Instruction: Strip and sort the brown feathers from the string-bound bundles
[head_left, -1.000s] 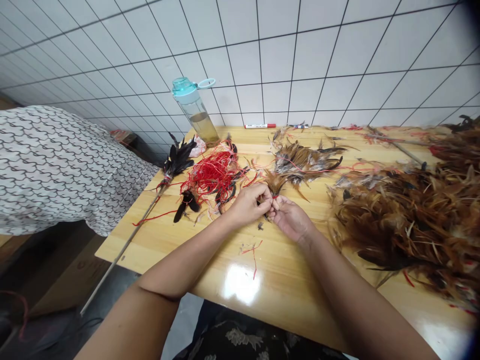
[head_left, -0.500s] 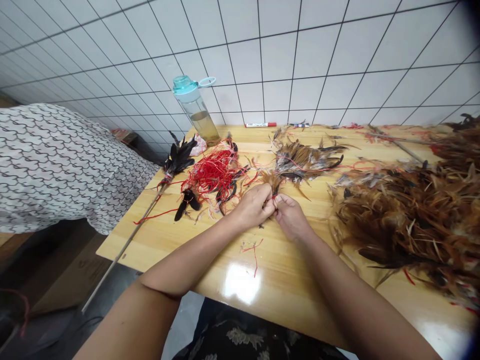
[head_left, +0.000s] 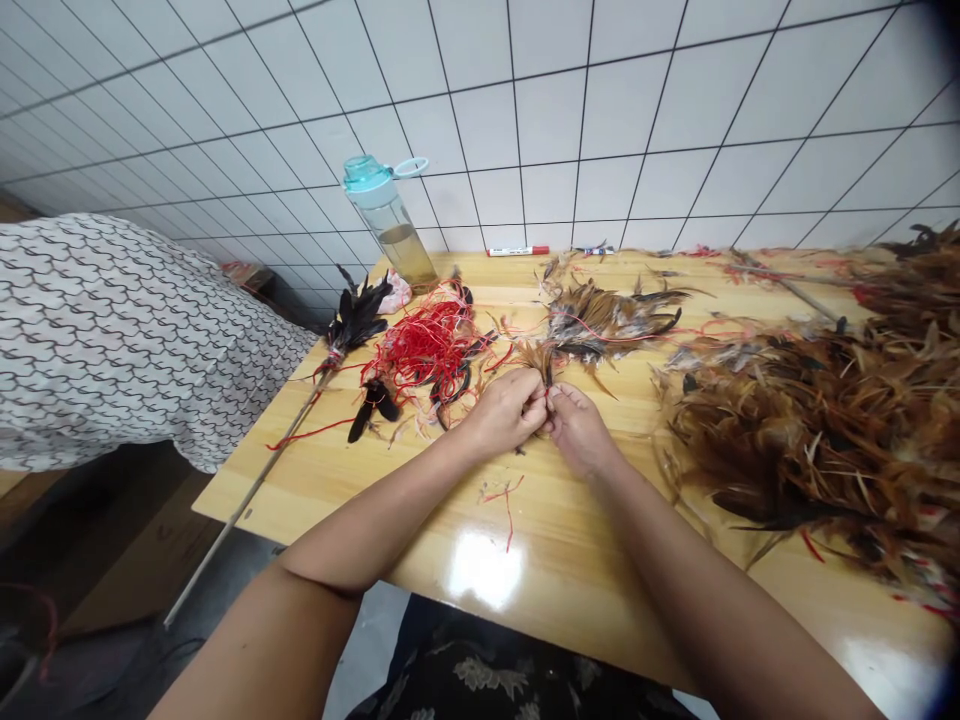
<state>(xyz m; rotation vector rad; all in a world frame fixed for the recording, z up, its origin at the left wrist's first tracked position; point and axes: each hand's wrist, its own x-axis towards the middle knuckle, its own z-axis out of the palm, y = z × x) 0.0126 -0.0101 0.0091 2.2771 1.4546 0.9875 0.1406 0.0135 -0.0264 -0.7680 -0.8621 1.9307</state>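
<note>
A small bunch of brown feathers (head_left: pixel 537 358) sticks up between my two hands, its tips pointing away from me. My left hand (head_left: pixel 511 412) is closed in a fist around the lower end of the bunch. Pressed against it, my right hand (head_left: pixel 577 428) pinches the base, where a bit of red thread shows between the fingers. Just beyond lies a loose pile of brown and grey feathers (head_left: pixel 592 318). To the left is a tangled heap of red thread (head_left: pixel 424 345) with dark feathers in it.
A stick with black feathers (head_left: pixel 356 315) tied to its end overhangs the table's left edge. A water bottle (head_left: pixel 401 235) and a red-capped marker (head_left: pixel 519 250) stand and lie near the tiled wall. Brown feathers (head_left: pixel 832 430) are heaped at right. A person in patterned cloth (head_left: pixel 135 340) is at left.
My hands stay together on the feather bunch, with only a slight shift of the fingers. The whole view has moved a little.
</note>
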